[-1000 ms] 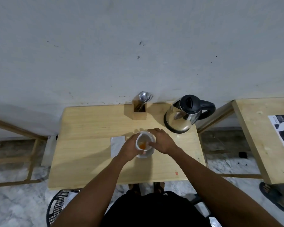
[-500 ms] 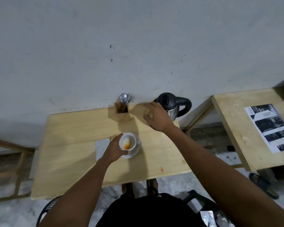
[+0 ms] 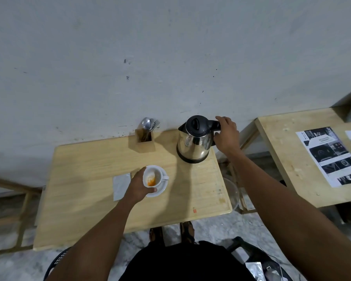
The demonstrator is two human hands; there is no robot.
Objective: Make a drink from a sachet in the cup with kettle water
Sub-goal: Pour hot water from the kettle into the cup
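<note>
A white cup (image 3: 152, 176) holding orange powder sits tilted on a white saucer (image 3: 162, 189) near the middle of the wooden table (image 3: 85, 179). My left hand (image 3: 137, 187) wraps around the cup's left side. The steel kettle (image 3: 195, 142) with a black lid stands on its base at the table's back right. My right hand (image 3: 225, 135) is closed around the kettle's black handle. A white sachet or paper (image 3: 121, 185) lies flat just left of the cup.
A wooden holder (image 3: 144, 139) with a spoon and forks stands at the back by the wall. A second wooden table (image 3: 304, 159) with printed sheets (image 3: 330, 156) is to the right. My feet and a dark chair show below the table's front edge.
My right hand left the cup, reached back right and took hold of the kettle's handle. My left hand stayed on the cup. The camera view shifted.
</note>
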